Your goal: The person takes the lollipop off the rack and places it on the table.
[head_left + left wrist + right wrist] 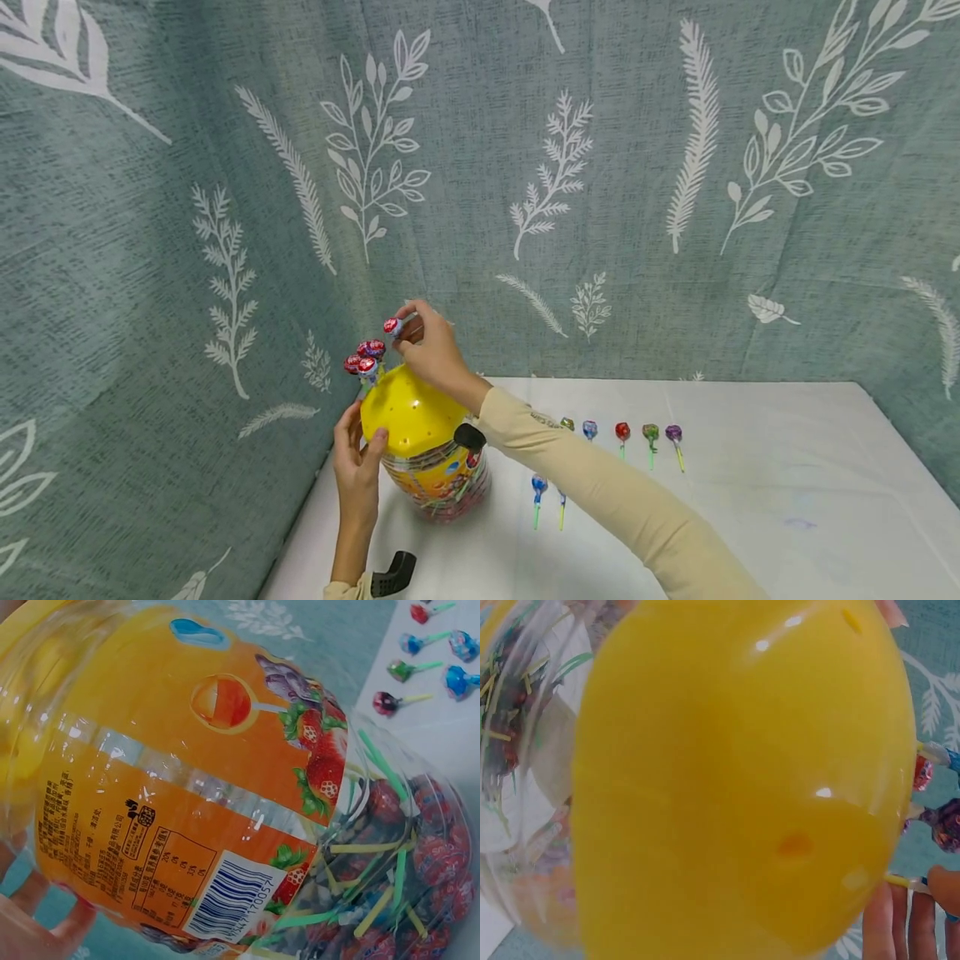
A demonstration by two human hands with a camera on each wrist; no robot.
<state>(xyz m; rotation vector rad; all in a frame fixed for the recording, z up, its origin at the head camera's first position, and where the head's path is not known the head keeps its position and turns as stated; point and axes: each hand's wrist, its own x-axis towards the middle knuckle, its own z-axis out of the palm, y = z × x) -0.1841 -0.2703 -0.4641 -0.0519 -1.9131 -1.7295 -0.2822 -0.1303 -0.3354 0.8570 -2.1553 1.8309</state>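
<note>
Lollipop [392, 327] pinched in the right hand [437, 354] could knock neighbouring lollipops [367, 365] loose if the jar [426, 443], gripped by the left hand [357, 462], tips.

lid [412, 408]: smooth glossy plastic | jar [438, 482]: clear shiny plastic | backdrop [465, 175]: matt woven cloth
</note>
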